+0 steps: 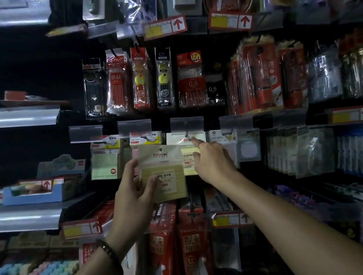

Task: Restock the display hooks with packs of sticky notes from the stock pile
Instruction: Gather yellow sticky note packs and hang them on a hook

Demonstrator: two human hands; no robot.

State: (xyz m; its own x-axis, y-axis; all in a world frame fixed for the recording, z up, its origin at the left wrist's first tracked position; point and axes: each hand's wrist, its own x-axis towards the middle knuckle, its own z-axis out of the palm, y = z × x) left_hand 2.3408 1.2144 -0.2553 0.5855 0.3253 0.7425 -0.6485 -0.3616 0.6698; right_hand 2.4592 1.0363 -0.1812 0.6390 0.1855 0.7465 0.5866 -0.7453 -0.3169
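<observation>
Flat pack of yellow sticky notes [162,173], glossy clear film with a beige punched header card, upright just before the display hooks [143,137]. Gripped at its lower left by the left hand [135,190], thumb across the front, beaded bracelet [110,256] on the wrist. Right hand [212,158] raised alongside, forefinger [196,142] straight onto the white header of a hanging pack [176,141] beside its metal hook [186,135], other fingers folded, grasping nothing.

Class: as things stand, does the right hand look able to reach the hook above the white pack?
Likely yes: the right hand has its forefinger just beside the hook, with nothing between them.
</observation>
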